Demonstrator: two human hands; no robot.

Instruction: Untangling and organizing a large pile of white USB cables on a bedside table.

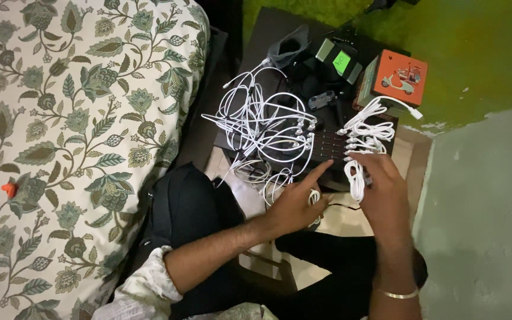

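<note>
Nearest to the camera, the left forearm comes out from a pale patterned sleeve (143,284) and crosses over the person's dark trousers (197,207). The right wrist wears a thin metal bangle (397,294). The left hand (294,204) lies with the index finger stretched out, its tip touching the front edge of a black multi-port charging block (329,145); the other fingers curl loosely around a small piece of white cable, so this grip is half folded, not pressed tight. The right hand (381,189) is just beside it, and its grip pinches a short coiled white cable (357,178) which hangs down between thumb and fingers (the fingertips are a little blurred). Above this hand, some more coiled cables (370,133) are lined up along the right side of the block, touching each other. To the left, a big loose tangle of white cables (265,127) spreads over the dark tabletop (268,35) and partly falls from its near edge. Farther away, there is a grey pouch (288,47), a small device with a green lit screen (340,59) and an orange box with a scooter picture (399,77). A bed with a floral cover (72,130) fills the left side, and a small orange object (9,189) lies on it.
</note>
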